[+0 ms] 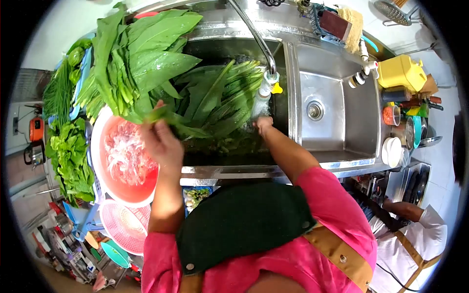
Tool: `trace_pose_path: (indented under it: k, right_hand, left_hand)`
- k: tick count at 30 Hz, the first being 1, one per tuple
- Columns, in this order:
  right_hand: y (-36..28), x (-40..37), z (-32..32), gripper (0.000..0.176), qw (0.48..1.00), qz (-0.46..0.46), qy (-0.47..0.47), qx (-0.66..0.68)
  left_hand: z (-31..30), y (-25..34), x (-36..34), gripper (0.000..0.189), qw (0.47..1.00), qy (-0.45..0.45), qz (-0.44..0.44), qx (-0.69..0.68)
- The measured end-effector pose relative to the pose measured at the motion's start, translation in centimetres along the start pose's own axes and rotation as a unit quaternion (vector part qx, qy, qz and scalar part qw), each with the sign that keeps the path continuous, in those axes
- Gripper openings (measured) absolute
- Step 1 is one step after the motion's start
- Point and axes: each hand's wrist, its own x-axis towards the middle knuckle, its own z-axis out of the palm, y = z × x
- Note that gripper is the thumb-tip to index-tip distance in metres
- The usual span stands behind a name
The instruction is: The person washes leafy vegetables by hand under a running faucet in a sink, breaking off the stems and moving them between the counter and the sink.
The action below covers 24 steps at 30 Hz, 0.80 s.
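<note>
My left hand (163,140), slightly blurred, is raised at the sink's left edge, its fingers closed on a long green leaf (188,129) that trails over the water. My right hand (264,122) reaches down into the left basin beside the running tap (269,80). Its fingers are curled, and what they hold, if anything, is hidden by splashing water. Long leafy greens (210,97) lie in the water of that basin. A large pile of wet leafy greens (141,63) is heaped at the basin's left, above a basin of sliced raw meat (129,154).
To the right is a steel basin (322,141) with a drain. Beyond it stand a yellow jug (401,73) and several small containers. More greens (71,156) and a pink colander (124,222) are on the left. A co-worker (410,229) works at lower right.
</note>
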Motion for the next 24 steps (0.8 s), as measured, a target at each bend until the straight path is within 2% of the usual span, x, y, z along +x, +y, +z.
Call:
trace_pose_path:
  k: [1, 3, 4, 6, 8, 9, 10, 12, 13, 15, 16, 18, 19, 20, 22, 24]
  right_hand:
    - [-0.1, 1.5, 0.6, 0.021, 1.000, -0.017, 0.026, -0.003]
    - [-0.2, 3.6, 1.9, 0.023, 0.996, -0.073, 0.054, -0.026]
    - [-0.3, 4.1, 2.5, 0.023, 0.991, -0.109, 0.063, -0.043]
    - [-0.8, 3.7, 3.3, 0.025, 0.972, -0.211, 0.075, -0.075]
    - [-1.0, 1.7, 3.9, 0.027, 0.934, -0.339, 0.074, -0.090]
    - [-3.2, -2.9, 2.5, 0.021, 0.956, -0.268, -0.090, -0.080]
    - [-3.5, -4.3, 2.0, 0.021, 0.954, -0.274, -0.090, -0.086]
    - [-3.9, -6.4, 1.2, 0.017, 0.920, -0.290, -0.255, -0.067]
    - [-4.0, -8.1, 0.8, 0.017, 0.919, -0.292, -0.256, -0.073]
    - [-4.8, -11.8, 0.1, 0.010, 0.869, -0.378, -0.305, -0.098]
    - [-5.7, -13.0, -0.5, 0.010, 0.869, -0.378, -0.304, -0.098]
    - [-6.9, -14.1, -2.6, 0.009, 0.873, -0.353, -0.284, -0.182]
    - [-6.3, -12.0, -3.2, 0.015, 0.872, -0.418, -0.208, -0.146]
    - [-7.1, -11.4, -3.8, 0.024, 0.890, -0.404, -0.125, -0.169]
    - [-9.0, -13.2, -5.4, 0.032, 0.919, -0.355, -0.161, -0.064]
    - [-9.8, -12.2, -6.0, 0.035, 0.911, -0.334, -0.223, -0.095]
  left_hand:
    - [-0.3, 0.0, 0.0, 0.014, 1.000, -0.005, 0.000, 0.002]
    - [-0.9, -0.1, -0.3, 0.017, 0.988, 0.000, -0.035, -0.149]
    - [-0.9, -0.6, -0.9, 0.017, 0.989, -0.003, -0.036, -0.146]
    - [-1.1, -2.3, -2.6, 0.018, 0.987, -0.072, -0.119, -0.080]
    - [0.3, -2.3, -3.5, 0.024, 0.968, -0.212, -0.129, 0.031]
    - [1.5, -3.3, -4.1, 0.025, 0.947, -0.279, -0.155, 0.040]
    - [3.0, -4.8, -4.9, 0.027, 0.921, -0.342, -0.179, 0.049]
    - [6.1, -6.8, -6.9, 0.028, 0.912, -0.369, -0.180, 0.020]
    - [7.3, -6.1, -6.9, 0.028, 0.914, -0.363, -0.182, 0.018]
    - [9.2, -4.9, -6.6, 0.023, 0.876, -0.398, -0.269, 0.044]
    - [9.8, -5.5, -6.5, 0.023, 0.875, -0.399, -0.269, 0.044]
    - [11.3, -7.8, -7.1, 0.021, 0.839, -0.442, -0.317, 0.013]
    - [11.8, -9.7, -7.9, 0.019, 0.836, -0.459, -0.298, -0.038]
    - [12.1, -10.1, -7.6, 0.019, 0.834, -0.463, -0.298, -0.037]
    - [12.6, -10.5, -7.3, 0.018, 0.758, -0.553, -0.341, -0.063]
    - [13.2, -10.8, -7.7, 0.013, 0.751, -0.538, -0.368, -0.109]
